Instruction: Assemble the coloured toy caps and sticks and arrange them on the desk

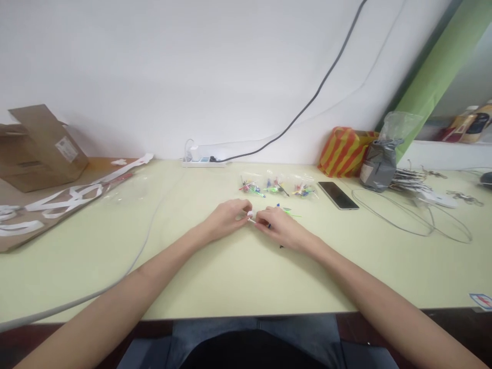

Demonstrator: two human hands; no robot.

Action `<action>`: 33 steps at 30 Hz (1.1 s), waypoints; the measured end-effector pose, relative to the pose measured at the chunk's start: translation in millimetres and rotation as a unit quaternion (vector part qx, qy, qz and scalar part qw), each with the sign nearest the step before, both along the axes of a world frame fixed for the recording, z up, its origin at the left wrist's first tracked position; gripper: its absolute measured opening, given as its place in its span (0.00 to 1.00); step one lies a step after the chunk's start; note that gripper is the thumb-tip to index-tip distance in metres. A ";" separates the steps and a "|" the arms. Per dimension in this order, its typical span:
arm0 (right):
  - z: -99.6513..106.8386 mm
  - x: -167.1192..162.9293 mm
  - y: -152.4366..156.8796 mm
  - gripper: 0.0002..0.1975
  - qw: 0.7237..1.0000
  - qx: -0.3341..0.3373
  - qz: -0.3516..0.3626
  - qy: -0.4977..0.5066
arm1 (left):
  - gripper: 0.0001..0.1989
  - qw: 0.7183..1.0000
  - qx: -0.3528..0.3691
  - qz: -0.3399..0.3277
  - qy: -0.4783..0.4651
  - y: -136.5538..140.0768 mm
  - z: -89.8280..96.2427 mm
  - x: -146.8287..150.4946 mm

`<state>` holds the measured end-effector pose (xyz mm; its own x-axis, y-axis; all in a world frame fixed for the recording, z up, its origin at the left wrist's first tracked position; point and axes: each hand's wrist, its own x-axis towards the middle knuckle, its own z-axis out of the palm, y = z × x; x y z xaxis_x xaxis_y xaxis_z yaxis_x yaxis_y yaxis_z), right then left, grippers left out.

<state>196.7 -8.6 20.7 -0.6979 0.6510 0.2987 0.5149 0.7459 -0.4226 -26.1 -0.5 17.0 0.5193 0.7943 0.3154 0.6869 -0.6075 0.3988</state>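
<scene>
Landmark: phone (338,196), on table (215,287) | left: three packets (275,187) | left, nearer the table's front edge: right hand (282,225), then left hand (228,219), small piece (250,214) between | farther left: power strip (203,164) by the wall (230,66), carton (42,154) beyond | behind: carrier bag (338,154) | right, behind: sack (378,166)

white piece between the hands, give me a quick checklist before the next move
1. Left hand at the white piece: ok, fingertips are at it.
2. Right hand close by: ok, its fingertips are just beside the piece.
3. Firm grip: cannot tell, the piece is small and partly covered.
4. Loose colourful bits in full view: not ok, the right hand hides some.
5. Phone apart from the hands: ok, it lies beyond the right hand.
6. Grey cable off the left forearm: cannot tell, it runs very close.
</scene>
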 end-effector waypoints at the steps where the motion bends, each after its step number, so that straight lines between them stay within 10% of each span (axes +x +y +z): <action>1: -0.8 1.3 2.1 0.12 1.000 0.004 -0.004 -0.011 | 0.07 1.000 0.001 -0.004 0.006 0.4 -0.3 0.3; 18: -9.8 5.5 14.5 0.18 0.986 0.002 -0.137 0.090 | 0.05 0.997 -0.024 -0.071 0.016 -8.2 5.5 5.4; 25: -7.1 4.5 10.1 0.05 0.996 0.014 -0.069 0.046 | 0.06 0.997 -0.029 -0.071 0.019 -7.7 4.0 4.1; 33: -9.8 5.6 12.9 0.15 0.999 0.008 -0.032 -0.015 | 0.06 0.997 -0.030 -0.074 0.018 -8.1 5.5 4.1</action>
<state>202.4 4.3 10.9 -0.6642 0.6897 0.2884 0.5742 0.7177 -0.3939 -22.0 -8.6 22.5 0.6419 0.7251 0.2492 0.6058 -0.6789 0.4148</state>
